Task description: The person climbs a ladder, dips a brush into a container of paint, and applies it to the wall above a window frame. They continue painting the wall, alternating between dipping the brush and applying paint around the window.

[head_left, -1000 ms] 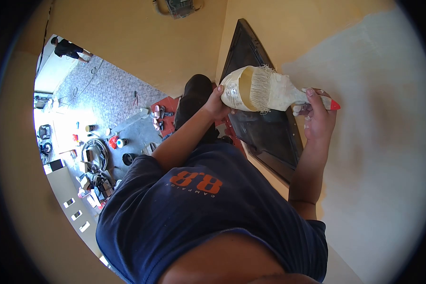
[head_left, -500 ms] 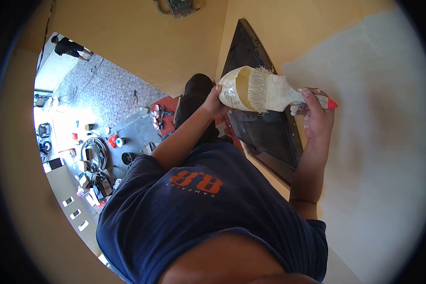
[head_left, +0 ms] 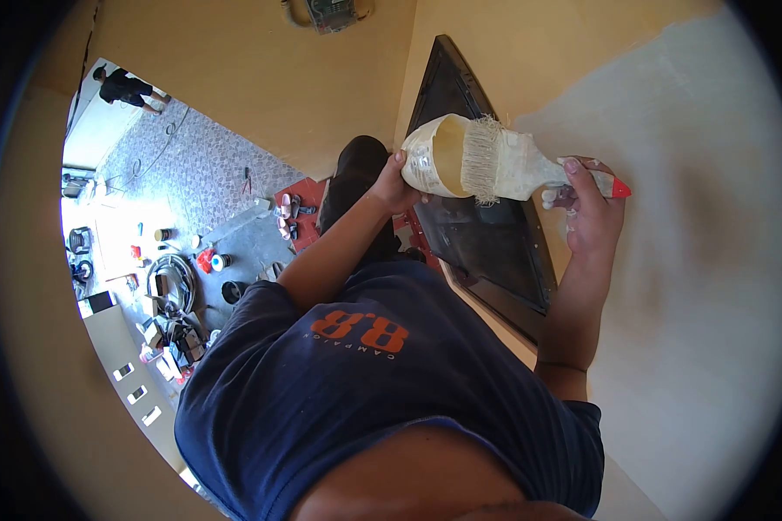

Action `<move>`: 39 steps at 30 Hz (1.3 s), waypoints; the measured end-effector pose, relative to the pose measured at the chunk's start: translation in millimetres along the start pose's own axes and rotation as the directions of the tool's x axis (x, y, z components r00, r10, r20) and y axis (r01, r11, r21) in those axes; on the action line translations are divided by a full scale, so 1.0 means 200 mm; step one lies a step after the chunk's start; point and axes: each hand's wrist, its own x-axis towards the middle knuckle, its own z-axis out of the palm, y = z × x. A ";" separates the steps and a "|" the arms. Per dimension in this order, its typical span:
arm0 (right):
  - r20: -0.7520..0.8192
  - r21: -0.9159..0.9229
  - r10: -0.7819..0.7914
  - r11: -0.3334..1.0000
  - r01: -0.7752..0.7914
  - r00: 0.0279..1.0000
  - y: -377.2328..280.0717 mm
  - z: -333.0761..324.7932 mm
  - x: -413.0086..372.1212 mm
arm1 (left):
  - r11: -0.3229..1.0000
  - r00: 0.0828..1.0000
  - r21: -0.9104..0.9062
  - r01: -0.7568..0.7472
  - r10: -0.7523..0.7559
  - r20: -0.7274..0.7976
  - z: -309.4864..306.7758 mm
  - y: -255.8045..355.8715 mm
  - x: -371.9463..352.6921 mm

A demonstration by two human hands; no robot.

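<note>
Cream-coloured paint coats the inside of a cut-off plastic container [head_left: 423, 156], which my left hand [head_left: 395, 186] grips by its side. A wide paintbrush [head_left: 517, 167] with a red-tipped handle is held in my right hand [head_left: 593, 204], thumb along the handle. Its frayed, paint-caked bristles overlap the container's rim in this view. White paint spots the fingers of my right hand. Behind both hands stands a dark framed panel [head_left: 487, 234].
A wall [head_left: 695, 260] on the right carries a pale grey-white patch beside yellow paint. Below left, a floor holds a coiled hose [head_left: 174, 282], sandals [head_left: 287, 213], a metal beam [head_left: 235, 221] and scattered tools. A person [head_left: 130, 89] stands far off at upper left. An electrical box [head_left: 332, 13] hangs above.
My right hand has moved slightly right with the paintbrush, drawing its bristles a little out of the container. My left hand has barely moved.
</note>
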 end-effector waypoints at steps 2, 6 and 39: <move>0.013 -0.013 0.016 1.000 -0.016 1.000 0.00 0.00 0.01 | 1.000 1.000 -0.005 -0.001 0.001 0.016 -0.01 0.01 0.00; 0.000 -0.015 0.007 1.000 -0.007 1.000 -0.01 -0.02 0.02 | 1.000 1.000 -0.016 -0.007 0.007 0.028 0.02 0.01 0.02; 0.040 0.028 0.006 1.000 -0.007 0.999 -0.01 -0.01 0.02 | 0.999 0.999 0.043 0.030 -0.030 -0.016 0.03 0.00 0.01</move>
